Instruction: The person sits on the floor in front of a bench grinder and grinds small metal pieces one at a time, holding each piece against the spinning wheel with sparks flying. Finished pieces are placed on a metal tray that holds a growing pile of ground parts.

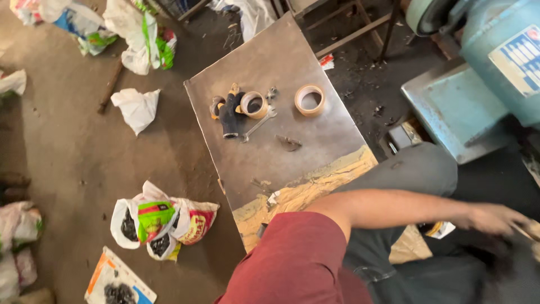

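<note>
One hand (495,218) is in view, at the end of a bare arm in a dark red sleeve that reaches across the person's lap to the lower right edge of the picture. Which hand it is cannot be told for sure; from the shoulder it reads as the right. It is blurred, and its fingers seem to close loosely on a pale, stick-like object (529,229) at the frame edge, though the grip is too smeared to confirm. The other hand is out of view.

Just under the arm lie the person's grey-trousered knees. Beyond the arm, well away from the hand, stands a metal-topped table (315,141) with a worn yellow near edge. On it rest two tape rolls (310,100), a dark glove (230,115), a spanner (259,124) and a small metal piece (288,142). Above the hand sits a blue machine (478,67). Farthest off, across the dirt floor, lie open bags of dark material (152,222).

A likely risk: the person reaches sideways while looking at the table, so the hand works unwatched near the machine and could fumble the object or knock something.
</note>
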The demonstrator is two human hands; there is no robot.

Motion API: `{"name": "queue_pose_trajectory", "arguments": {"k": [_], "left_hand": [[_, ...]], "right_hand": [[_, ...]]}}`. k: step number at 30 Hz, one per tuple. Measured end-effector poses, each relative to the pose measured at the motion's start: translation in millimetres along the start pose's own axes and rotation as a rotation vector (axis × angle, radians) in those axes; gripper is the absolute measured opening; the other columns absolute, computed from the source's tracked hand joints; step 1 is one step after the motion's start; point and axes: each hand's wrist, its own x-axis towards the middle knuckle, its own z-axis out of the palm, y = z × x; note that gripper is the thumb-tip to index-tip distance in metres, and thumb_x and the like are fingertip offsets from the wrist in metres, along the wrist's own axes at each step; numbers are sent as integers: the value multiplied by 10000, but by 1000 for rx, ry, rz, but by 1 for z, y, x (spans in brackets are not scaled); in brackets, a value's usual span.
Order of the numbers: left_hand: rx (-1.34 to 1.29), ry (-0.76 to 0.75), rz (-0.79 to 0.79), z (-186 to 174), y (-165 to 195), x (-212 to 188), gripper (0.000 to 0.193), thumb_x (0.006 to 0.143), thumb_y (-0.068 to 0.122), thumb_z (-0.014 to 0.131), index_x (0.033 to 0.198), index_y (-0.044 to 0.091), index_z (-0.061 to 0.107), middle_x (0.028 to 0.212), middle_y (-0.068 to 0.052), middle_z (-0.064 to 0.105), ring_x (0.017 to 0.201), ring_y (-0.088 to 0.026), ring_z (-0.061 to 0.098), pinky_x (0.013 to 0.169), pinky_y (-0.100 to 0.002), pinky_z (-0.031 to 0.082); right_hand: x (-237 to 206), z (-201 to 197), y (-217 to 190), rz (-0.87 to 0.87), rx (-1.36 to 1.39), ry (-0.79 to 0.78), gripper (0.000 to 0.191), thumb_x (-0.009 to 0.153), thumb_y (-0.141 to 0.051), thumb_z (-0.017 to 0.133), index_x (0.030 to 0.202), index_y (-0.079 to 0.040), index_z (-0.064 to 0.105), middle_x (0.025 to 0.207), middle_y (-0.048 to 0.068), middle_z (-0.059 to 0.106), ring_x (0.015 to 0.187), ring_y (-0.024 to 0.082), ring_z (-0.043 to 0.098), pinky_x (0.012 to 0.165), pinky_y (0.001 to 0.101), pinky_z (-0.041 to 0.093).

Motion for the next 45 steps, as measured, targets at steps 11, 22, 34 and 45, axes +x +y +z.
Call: {"name": "queue_pose_trajectory", "arguments": {"k": [11,22,34,45], "left_hand": [[598,257,566,-1,-45,18,460,663,48,758,1116,135,760,1297,-126,680,1226,-311,647,1027,-379,532],[77,365,-110,-47,-129,75,362,947,186,599,1249,13,697,1094,-68,744,1005,-189,675,897,-331,523],[460,410,71,-46,-119,72,385,827,60,643,1198,-36,682,1013,-105,744,916,-191,714,829,-301,549],[629,381,-197,-49,-96,74,347,936,312,778,1059,-12,805,814,-101,759,751,-174,679,732,-314,552]], "right_hand": [[-31,-125,73,38,165,80,249,935,-148,634,1138,-62,750,1017,103,763,896,173,717,821,344,554],[76,-80,131,114,373,35,334,996,-346,684,1005,-15,728,850,118,723,782,157,662,719,364,523],[75,-77,127,129,179,-2,386,876,-328,799,1104,-21,746,997,134,770,903,164,712,810,331,564],[47,-95,115,121,1021,185,349,954,-191,738,1247,-5,697,1125,18,731,1000,79,669,865,239,547]]}}
